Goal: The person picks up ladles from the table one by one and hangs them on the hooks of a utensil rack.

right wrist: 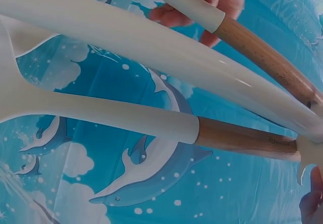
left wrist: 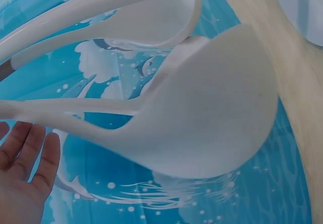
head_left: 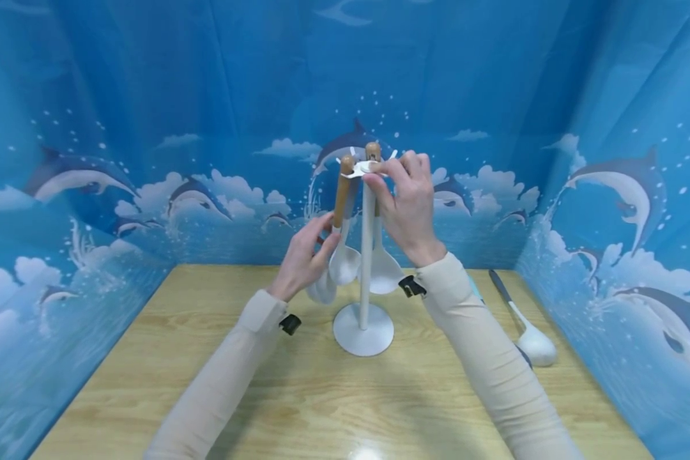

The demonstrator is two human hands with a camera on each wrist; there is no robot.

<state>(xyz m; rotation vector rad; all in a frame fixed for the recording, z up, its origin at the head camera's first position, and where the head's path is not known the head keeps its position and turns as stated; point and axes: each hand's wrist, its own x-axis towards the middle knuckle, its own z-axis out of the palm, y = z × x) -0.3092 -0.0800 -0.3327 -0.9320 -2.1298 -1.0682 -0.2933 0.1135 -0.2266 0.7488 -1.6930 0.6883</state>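
A white utensil stand (head_left: 365,255) rises from a round base, with hooks at its top. Several white-headed kitchen utensils with wooden handles hang from it, among them a ladle (head_left: 345,264). My right hand (head_left: 411,207) pinches the hooked top (head_left: 361,168) between thumb and fingers. At the left side, my left hand (head_left: 305,259) is beside the lower part of a wooden handle (head_left: 342,195). In the left wrist view, its fingers (left wrist: 49,158) look straight, close to a white utensil neck (left wrist: 70,120). Another wooden handle (right wrist: 247,137) hangs beside the pole in the right wrist view.
On the wooden table (head_left: 207,358), a ladle with a dark handle (head_left: 536,345) lies at the right. Other utensils are partly hidden beneath my right forearm. A blue dolphin-print curtain (head_left: 253,83) surrounds the table's back and sides.
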